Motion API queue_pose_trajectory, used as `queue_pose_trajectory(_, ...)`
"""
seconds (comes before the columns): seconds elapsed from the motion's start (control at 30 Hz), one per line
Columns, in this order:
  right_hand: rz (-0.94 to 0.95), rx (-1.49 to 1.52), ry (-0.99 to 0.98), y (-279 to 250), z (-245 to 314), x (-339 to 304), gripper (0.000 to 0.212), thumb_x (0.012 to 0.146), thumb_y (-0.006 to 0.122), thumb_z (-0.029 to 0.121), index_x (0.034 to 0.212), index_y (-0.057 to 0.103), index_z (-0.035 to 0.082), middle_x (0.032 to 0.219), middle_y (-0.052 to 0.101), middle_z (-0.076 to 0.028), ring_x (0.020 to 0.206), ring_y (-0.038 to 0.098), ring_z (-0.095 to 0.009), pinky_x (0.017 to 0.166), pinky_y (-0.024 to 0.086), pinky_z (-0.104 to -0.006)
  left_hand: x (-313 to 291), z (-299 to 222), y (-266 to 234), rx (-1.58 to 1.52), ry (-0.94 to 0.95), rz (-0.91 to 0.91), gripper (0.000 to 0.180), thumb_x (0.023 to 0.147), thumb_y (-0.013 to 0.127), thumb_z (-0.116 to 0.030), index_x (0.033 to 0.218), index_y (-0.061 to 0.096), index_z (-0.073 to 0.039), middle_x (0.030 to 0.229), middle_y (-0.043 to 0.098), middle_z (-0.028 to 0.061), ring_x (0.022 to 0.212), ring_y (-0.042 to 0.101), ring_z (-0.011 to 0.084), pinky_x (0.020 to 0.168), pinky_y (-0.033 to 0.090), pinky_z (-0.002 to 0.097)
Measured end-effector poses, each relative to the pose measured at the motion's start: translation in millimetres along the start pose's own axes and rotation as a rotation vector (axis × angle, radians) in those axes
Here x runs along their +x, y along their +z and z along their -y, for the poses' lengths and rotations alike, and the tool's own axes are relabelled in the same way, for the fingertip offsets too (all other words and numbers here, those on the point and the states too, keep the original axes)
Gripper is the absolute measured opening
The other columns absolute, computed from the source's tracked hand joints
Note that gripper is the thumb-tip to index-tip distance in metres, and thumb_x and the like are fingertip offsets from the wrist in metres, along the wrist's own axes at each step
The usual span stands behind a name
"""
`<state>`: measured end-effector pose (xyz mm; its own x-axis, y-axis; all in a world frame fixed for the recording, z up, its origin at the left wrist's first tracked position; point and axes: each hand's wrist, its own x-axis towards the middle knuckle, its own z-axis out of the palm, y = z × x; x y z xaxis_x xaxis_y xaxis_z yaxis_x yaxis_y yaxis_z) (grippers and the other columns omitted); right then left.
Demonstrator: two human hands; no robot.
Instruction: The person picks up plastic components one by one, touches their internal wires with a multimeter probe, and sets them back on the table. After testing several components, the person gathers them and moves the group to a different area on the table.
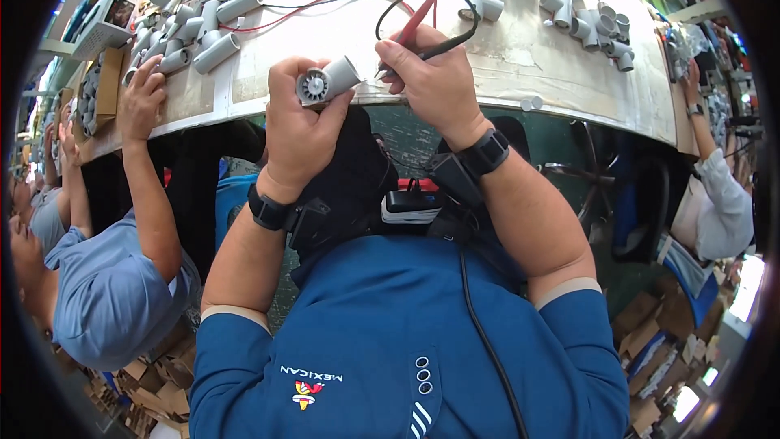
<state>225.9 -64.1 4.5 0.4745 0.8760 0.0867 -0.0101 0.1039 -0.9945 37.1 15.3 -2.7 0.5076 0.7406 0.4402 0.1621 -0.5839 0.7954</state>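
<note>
My left hand (302, 134) grips a short grey plastic tube housing (343, 75) above the table's near edge. A small finned fan wheel (314, 86) shows in its round end, turned toward me. In my right hand (439, 85), just to the right of the housing, are a red test probe (418, 18) and a black test probe (449, 44), held together like pens. Their tips point down and left, apart from the housing. A black lead loops above the hand, and a red lead (325, 8) runs left across the table.
Grey tube housings (218, 53) lie heaped on the table (487, 73) at the left, with another cluster (581, 20) at the right. Two small pale discs (530, 104) sit by the near edge. A co-worker's hand (143, 102) rests near the left heap, beside a cardboard box (107, 85).
</note>
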Motion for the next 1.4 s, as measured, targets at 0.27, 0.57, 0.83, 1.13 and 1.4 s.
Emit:
queue_pose_trajectory(0.27, -0.025, -0.208, -0.181, 15, -13, 7, 0.021, 0.097, 0.076, 0.021, 0.092, 0.071, 0.001, 0.072, 0.069, -0.01, 0.06, 0.065, -0.018, 0.056, 0.051, -0.0317, -9, 5, 4, -0.049, 0.042, -0.03, 0.046, 0.088, 0.084, -0.004, 0.121, 0.052, -0.005, 0.109, 0.069, 0.0137, 0.096, 0.069, 0.0221, 0.084, 0.056, 0.0342)
queue_pose_trajectory(0.57, -0.012, -0.379, -0.251, 19, -13, 8, 0.022, 0.098, 0.076, 0.022, 0.094, 0.071, 0.001, 0.069, 0.07, -0.006, 0.06, 0.066, -0.014, 0.056, 0.05, -0.03, -8, 6, 1, -0.016, 0.045, -0.031, 0.043, 0.089, 0.083, -0.004, 0.119, 0.053, -0.005, 0.107, 0.07, 0.0132, 0.093, 0.069, 0.0216, 0.082, 0.056, 0.0341)
queue_pose_trajectory(0.83, -0.093, -0.323, -0.343, 13, -11, 9, 0.016, 0.094, 0.075, 0.016, 0.089, 0.07, 0.002, 0.073, 0.069, -0.013, 0.064, 0.066, -0.025, 0.061, 0.051, -0.0352, 1, -3, 6, 0.144, 0.095, -0.037, 0.037, 0.09, 0.081, -0.008, 0.119, 0.058, -0.005, 0.102, 0.069, 0.0124, 0.089, 0.067, 0.0232, 0.083, 0.055, 0.0368)
queue_pose_trajectory(1.13, -0.107, -0.146, -0.224, 32, -25, 7, 0.017, 0.082, 0.078, 0.012, 0.085, 0.067, -0.001, 0.077, 0.068, -0.022, 0.077, 0.069, -0.041, 0.072, 0.054, -0.0448, -20, 54, -13, -0.026, -0.04, 0.021, 0.04, 0.098, 0.075, -0.008, 0.13, 0.054, 0.001, 0.119, 0.058, 0.0146, 0.105, 0.058, 0.025, 0.099, 0.048, 0.0368)
queue_pose_trajectory(1.4, -0.092, -0.191, -0.248, 21, -14, 4, 0.019, 0.08, 0.08, 0.011, 0.082, 0.066, -0.002, 0.074, 0.066, -0.022, 0.075, 0.068, -0.039, 0.069, 0.053, -0.0439, -11, 47, 1, 0.045, 0.031, -0.011, 0.037, 0.102, 0.073, -0.011, 0.131, 0.052, 0.0, 0.117, 0.058, 0.0125, 0.102, 0.057, 0.0203, 0.091, 0.049, 0.0321)
